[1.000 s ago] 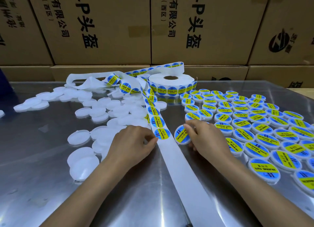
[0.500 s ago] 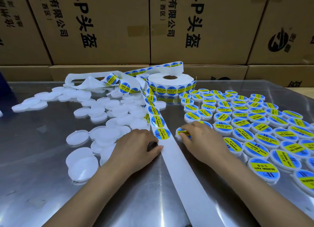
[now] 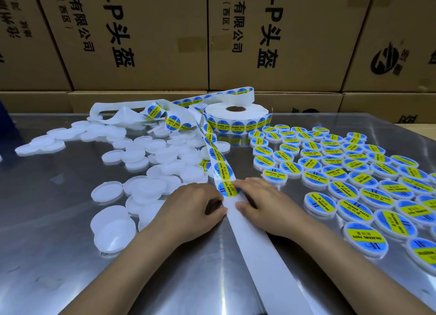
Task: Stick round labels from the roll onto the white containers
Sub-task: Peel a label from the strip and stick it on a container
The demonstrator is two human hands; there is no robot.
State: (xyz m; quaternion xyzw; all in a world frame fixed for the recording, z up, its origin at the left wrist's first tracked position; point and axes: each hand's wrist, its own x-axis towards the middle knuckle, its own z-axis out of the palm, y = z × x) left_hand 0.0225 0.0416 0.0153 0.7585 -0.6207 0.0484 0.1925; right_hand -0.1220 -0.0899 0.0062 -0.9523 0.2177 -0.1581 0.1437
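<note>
Label-peel step: left hand [image 3: 188, 210] pinches backing strip [image 3: 254, 248]; right hand [image 3: 262, 203] fingertips pinching frontmost label [image 3: 228, 189]. Next: lift it cleanly, centre on a blank container [image 3: 107, 191].

The roll [image 3: 236, 117] stands at the back of the table [image 3: 47, 255], before the boxes [image 3: 141, 38]. Its strip [image 3: 254, 244] runs toward the viewer (between both hands), unlabelled containers [image 3: 151, 149] left, labelled containers [image 3: 349, 173] right.

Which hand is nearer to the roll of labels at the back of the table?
Right, though only slightly. The right hand lies almost straight in front of the roll of labels; the left hand lies further left and a little closer to the person.
</note>
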